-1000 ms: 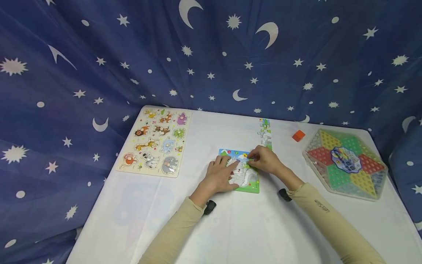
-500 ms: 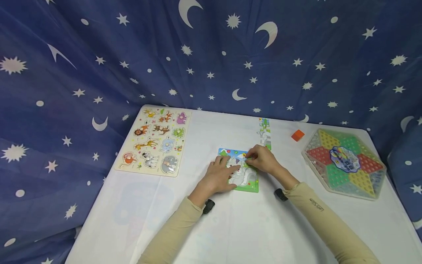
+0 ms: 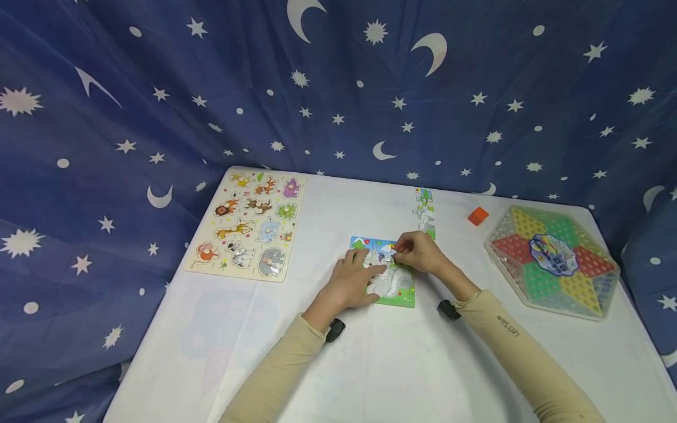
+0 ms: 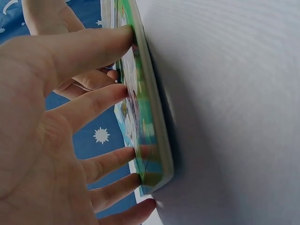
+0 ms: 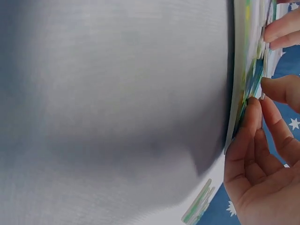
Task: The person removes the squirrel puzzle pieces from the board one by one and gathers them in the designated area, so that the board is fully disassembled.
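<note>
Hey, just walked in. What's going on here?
Someone is working on a small picture puzzle. The left hand is spread over its left side, fingertips touching it, while the right hand pinches what looks like a thin puzzle piece at its upper right. More pieces lie in a column just beyond. An animal board lies off to the left, a red block and hexagonal game box to the right.

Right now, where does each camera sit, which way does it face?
Head: on the head, facing forward and down at the table and starry curtain; left hand, right hand and sleeves show.
Left wrist: on that wrist, facing the puzzle board edge-on; left hand in front, right hand beyond.
Right wrist: on that wrist, facing the right hand at the puzzle board; left hand partly shown.
Both wrist views share the puzzle board, both hands and starry curtain.
</note>
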### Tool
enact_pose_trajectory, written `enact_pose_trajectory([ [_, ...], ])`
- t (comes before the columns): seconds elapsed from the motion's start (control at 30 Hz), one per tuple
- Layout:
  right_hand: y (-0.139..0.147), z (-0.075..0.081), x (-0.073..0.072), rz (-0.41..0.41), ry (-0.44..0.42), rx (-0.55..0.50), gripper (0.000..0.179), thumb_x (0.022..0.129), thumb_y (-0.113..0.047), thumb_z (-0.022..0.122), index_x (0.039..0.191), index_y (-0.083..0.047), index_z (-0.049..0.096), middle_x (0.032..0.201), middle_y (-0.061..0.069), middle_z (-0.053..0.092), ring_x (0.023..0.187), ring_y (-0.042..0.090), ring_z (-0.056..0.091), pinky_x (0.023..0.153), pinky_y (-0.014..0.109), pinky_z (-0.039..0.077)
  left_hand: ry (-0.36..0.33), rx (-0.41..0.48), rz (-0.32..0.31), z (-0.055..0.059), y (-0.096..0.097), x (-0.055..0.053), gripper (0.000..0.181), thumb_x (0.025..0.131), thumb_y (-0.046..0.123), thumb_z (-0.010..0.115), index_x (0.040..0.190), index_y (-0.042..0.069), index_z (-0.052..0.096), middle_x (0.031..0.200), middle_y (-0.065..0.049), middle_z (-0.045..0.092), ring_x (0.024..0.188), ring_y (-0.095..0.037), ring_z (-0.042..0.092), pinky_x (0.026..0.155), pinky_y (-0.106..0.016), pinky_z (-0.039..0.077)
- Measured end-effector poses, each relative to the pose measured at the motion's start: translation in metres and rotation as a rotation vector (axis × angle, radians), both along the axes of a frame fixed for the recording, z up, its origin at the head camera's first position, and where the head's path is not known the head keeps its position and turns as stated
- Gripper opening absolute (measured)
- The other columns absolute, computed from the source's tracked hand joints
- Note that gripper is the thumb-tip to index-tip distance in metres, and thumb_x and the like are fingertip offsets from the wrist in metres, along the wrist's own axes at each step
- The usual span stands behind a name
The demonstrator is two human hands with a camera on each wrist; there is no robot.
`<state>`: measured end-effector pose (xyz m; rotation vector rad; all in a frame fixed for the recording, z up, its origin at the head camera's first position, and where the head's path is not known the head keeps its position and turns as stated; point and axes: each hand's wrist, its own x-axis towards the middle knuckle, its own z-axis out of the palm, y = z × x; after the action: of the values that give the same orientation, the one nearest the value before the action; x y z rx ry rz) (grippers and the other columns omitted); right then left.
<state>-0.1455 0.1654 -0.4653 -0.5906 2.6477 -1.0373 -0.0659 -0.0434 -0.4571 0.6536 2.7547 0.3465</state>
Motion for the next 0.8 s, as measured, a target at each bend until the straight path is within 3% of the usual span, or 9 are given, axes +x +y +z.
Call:
enact_pose_trajectory([
  [0.3, 0.0, -0.001, -0.003, -0.018, -0.058, -0.073, 0.013, 0.079, 0.001, 0.079, 0.09, 0.003, 0.072, 0.075, 0.006, 0.066, 0.066, 0.016, 0.058, 0.06, 0.022, 0.047, -0.004, 0.009, 0.007, 0.002, -0.001, -0.001, 0.062, 0.088, 0.047, 0.069, 0.145, 0.033, 0.051, 0.155, -0.017, 0.025, 0.137, -0.031, 0.026, 0.099, -0.044, 0.037],
  [0.8, 0.011, 0.001, -0.013, 0.019, 0.05, 0.011, 0.011, 0.079, 0.002, 0.077, 0.089, 0.001, 0.073, 0.076, 0.005, 0.063, 0.07, 0.017, 0.055, 0.062, 0.026, 0.046, -0.009, 0.013, 0.013, 0.003, 0.0, -0.001, 0.061, 0.087, 0.047, 0.07, 0.144, 0.033, 0.053, 0.154, -0.017, 0.026, 0.135, -0.031, 0.027, 0.098, -0.043, 0.037],
])
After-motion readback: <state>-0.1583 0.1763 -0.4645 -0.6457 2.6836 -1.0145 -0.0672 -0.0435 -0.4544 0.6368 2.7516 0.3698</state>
